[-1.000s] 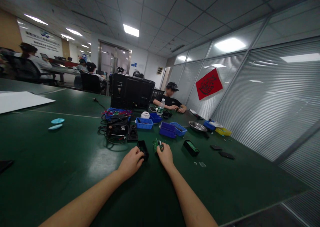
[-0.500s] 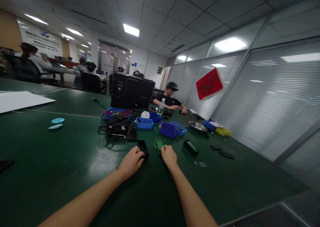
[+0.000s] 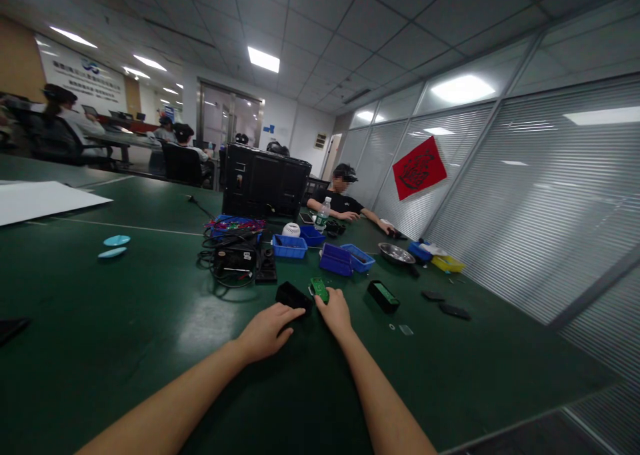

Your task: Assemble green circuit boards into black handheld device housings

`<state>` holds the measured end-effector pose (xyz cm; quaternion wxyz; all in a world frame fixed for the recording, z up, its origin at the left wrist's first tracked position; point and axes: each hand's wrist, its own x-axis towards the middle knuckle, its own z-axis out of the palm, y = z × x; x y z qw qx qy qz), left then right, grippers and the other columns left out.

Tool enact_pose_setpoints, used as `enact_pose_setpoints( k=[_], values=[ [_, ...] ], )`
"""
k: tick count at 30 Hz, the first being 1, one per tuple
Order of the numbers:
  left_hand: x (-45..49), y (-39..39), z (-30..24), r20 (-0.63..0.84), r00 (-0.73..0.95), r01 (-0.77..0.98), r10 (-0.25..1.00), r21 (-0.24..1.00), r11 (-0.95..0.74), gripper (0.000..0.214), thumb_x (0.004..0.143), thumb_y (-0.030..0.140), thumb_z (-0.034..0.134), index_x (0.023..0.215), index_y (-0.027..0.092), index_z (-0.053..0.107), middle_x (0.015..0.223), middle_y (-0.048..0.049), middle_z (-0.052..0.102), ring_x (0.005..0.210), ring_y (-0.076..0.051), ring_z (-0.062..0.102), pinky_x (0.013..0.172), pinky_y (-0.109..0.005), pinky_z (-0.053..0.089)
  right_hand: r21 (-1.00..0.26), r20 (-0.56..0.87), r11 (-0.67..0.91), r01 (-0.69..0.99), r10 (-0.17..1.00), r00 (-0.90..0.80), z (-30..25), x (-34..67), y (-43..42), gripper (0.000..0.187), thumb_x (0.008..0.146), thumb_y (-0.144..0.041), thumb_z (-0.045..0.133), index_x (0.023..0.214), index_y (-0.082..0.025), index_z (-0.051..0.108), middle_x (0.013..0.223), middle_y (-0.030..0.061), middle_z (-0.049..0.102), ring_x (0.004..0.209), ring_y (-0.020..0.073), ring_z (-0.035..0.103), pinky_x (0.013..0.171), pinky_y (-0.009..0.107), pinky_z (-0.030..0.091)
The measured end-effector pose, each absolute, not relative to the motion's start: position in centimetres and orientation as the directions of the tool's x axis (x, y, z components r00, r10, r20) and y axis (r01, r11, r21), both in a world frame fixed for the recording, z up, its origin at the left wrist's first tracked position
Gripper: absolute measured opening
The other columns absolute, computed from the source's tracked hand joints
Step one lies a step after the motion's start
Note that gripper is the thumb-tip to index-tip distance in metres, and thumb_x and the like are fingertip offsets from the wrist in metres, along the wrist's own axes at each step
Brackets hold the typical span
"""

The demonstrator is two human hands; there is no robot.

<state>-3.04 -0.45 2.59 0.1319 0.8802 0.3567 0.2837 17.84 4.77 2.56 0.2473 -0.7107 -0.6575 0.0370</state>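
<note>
My left hand (image 3: pixel 267 331) rests on the green table (image 3: pixel 125 321), its fingers stretched toward a small black plastic housing (image 3: pixel 293 297) and touching its near edge. My right hand (image 3: pixel 334 311) is closed on a small green circuit board (image 3: pixel 319 289), pinched at its near end just right of the housing. Both forearms reach in from the bottom of the view.
Behind my hands lie a black device with tangled cables (image 3: pixel 235 260), several blue bins (image 3: pixel 289 245), a metal bowl (image 3: pixel 396 253), a black box with a green top (image 3: pixel 383 295) and flat black parts (image 3: pixel 454 310). A person (image 3: pixel 345 200) sits across the table.
My left hand has let the black housing down flat and opened its fingers over it. My right hand has kept the green board, shifting it slightly. The person opposite has stretched an arm out.
</note>
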Motion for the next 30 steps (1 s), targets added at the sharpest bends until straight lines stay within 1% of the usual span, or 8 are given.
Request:
enact_pose_setpoints(
  k=[2,5,8,11,13,18,23,30],
  values=[
    [-3.0,-0.4,2.6,0.433,0.531,0.578,0.728,0.443,-0.686,0.047,0.076,0.016,0.047,0.121,0.028,0.042,0.108,-0.0022,0.053,0.099,-0.017,0.048,0.089,-0.032,0.039,-0.440,0.300,0.053,0.896,0.949,0.091,2.5,17.9,4.9,0.042,0.076,-0.036,0.050,0.111,-0.012,0.054,0.103,0.0133,0.055,0.095,0.0231,0.054,0.084,0.030,0.039],
    [-3.1,0.2,2.2,0.522,0.314,0.668,0.793,0.472,-0.575,0.043,0.074,0.016,0.049,0.115,0.024,0.046,0.108,-0.0050,0.051,0.101,-0.019,0.047,0.091,-0.035,0.038,-0.507,0.317,0.163,0.846,0.949,0.007,2.6,17.9,5.0,0.040,0.073,-0.027,0.054,0.111,-0.014,0.055,0.106,0.0110,0.057,0.099,0.0218,0.052,0.088,0.032,0.038],
    [-3.3,1.2,1.4,0.567,0.142,0.714,0.811,0.509,-0.481,0.053,0.070,0.019,0.054,0.121,0.021,0.040,0.119,-0.0075,0.045,0.112,-0.022,0.042,0.096,-0.037,0.034,-0.538,0.317,0.293,0.790,0.939,-0.132,2.9,17.8,4.8,0.039,0.073,-0.022,0.055,0.112,-0.016,0.055,0.107,0.0090,0.058,0.099,0.0202,0.052,0.088,0.033,0.038],
    [-3.5,2.1,0.4,0.518,0.157,0.698,0.841,0.545,-0.466,0.072,0.066,0.024,0.059,0.130,0.020,0.028,0.131,-0.0085,0.037,0.121,-0.023,0.035,0.101,-0.037,0.029,-0.536,0.326,0.398,0.745,0.911,-0.252,3.1,17.8,4.4,0.037,0.075,-0.022,0.054,0.111,-0.018,0.055,0.107,0.0077,0.058,0.099,0.0188,0.051,0.089,0.033,0.037],
    [-3.6,2.5,-0.1,0.462,0.206,0.678,0.863,0.569,-0.466,0.076,0.065,0.025,0.060,0.132,0.019,0.025,0.133,-0.0087,0.037,0.121,-0.022,0.035,0.102,-0.036,0.028,-0.536,0.328,0.433,0.725,0.898,-0.294,3.2,17.9,4.3,0.037,0.076,-0.023,0.053,0.113,-0.019,0.055,0.107,0.0072,0.057,0.099,0.0181,0.051,0.090,0.033,0.037],
    [-3.7,2.4,0.0,0.396,0.229,0.656,0.889,0.613,-0.441,0.074,0.063,0.024,0.061,0.130,0.019,0.029,0.128,-0.0074,0.041,0.115,-0.021,0.042,0.098,-0.033,0.032,-0.535,0.292,0.412,0.737,0.909,-0.296,3.4,17.8,4.1,0.041,0.076,-0.024,0.053,0.116,-0.014,0.052,0.103,0.0095,0.057,0.092,0.0178,0.052,0.085,0.031,0.040],
    [-3.7,2.1,0.4,0.381,0.218,0.640,0.899,0.640,-0.426,0.075,0.062,0.022,0.061,0.130,0.022,0.029,0.125,-0.0062,0.042,0.111,-0.020,0.045,0.096,-0.032,0.034,-0.499,0.292,0.399,0.769,0.913,-0.284,3.4,17.6,4.1,0.036,0.076,-0.025,0.054,0.111,-0.016,0.056,0.098,0.0082,0.057,0.090,0.0182,0.052,0.084,0.031,0.039],
    [-3.7,1.9,0.5,0.381,0.221,0.623,0.898,0.653,-0.431,0.075,0.063,0.022,0.061,0.130,0.024,0.029,0.123,-0.0060,0.043,0.111,-0.021,0.045,0.096,-0.032,0.034,-0.477,0.279,0.357,0.803,0.928,-0.246,3.7,17.2,3.9,0.032,0.073,-0.022,0.057,0.104,-0.015,0.059,0.092,0.0071,0.057,0.082,0.0170,0.054,0.077,0.027,0.042]
  ],
)
